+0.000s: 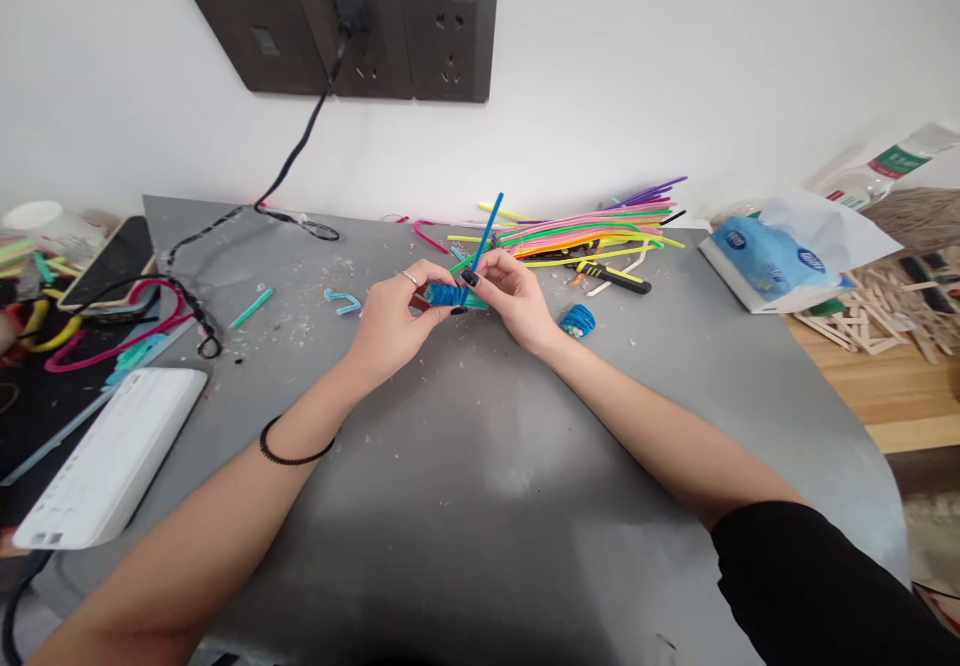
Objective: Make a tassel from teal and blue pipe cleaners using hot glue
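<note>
Faces white wall over littered grey mat; pinches blue-wrapped roll between left hand and right hand, angled inward.

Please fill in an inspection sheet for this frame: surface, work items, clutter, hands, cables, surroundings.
Surface: grey mat, with small scraps scattered on it.
Work items: blue coil between the hands; blue strand rising beside it; second coil near the right wrist.
Clutter: coloured pipe cleaners, yellow-and-black tool, phone, tissue pack.
Hands: left hand grips the coil; right hand pinches the strand.
Cables: black cable drops from a wall socket onto the mat.
Surroundings: white wall behind; craft sticks at right.
</note>
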A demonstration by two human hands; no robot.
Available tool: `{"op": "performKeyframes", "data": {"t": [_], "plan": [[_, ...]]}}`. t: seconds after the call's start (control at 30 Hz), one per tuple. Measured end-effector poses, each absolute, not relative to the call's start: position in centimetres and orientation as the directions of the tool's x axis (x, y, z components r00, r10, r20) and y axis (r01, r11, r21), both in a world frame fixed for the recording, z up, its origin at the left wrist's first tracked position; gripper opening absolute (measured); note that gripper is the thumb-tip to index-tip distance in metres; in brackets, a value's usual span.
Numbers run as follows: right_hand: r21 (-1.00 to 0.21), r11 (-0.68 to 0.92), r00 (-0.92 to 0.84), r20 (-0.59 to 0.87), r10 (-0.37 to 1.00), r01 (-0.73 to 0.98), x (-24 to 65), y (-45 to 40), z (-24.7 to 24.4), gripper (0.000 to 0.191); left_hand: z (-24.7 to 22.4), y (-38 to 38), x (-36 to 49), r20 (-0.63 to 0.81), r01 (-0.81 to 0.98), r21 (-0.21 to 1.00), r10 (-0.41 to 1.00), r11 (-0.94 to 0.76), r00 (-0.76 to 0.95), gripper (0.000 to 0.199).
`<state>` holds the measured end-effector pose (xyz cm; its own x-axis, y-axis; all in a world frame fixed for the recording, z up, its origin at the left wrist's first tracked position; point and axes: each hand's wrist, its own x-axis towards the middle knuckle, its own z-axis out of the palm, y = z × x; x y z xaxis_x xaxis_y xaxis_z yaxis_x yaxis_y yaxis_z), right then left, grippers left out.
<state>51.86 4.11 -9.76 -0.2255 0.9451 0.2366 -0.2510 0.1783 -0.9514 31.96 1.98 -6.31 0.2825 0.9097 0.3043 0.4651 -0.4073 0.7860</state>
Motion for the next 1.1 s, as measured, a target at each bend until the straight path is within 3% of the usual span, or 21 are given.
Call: {"op": "performKeyframes", "data": {"t": [0.73, 0.9, 1.1], "plan": [[-0.967, 0.181, -0.257, 0.224, 0.94, -0.182, 51.8, 3.9, -9.5, 0.063, -6.1, 2.0, 31.7, 0.275, 0.466, 0.778, 0.895, -0.422, 0.35, 0.015], [-0.966, 0.132, -0.292, 0.195, 0.936, -0.224, 51.9, 4.0, -9.5, 0.062, -6.4, 1.9, 31.5, 0.373, 0.478, 0.706, 0.848, -0.522, 0.377, 0.015], [-0.96, 0.061, -0.315, 0.15, 0.937, -0.274, 51.8, 4.1, -9.7, 0.058, -6.9, 2.3, 31.1, 0.485, 0.529, 0.531, 0.749, -0.662, 0.451, 0.017]]}}
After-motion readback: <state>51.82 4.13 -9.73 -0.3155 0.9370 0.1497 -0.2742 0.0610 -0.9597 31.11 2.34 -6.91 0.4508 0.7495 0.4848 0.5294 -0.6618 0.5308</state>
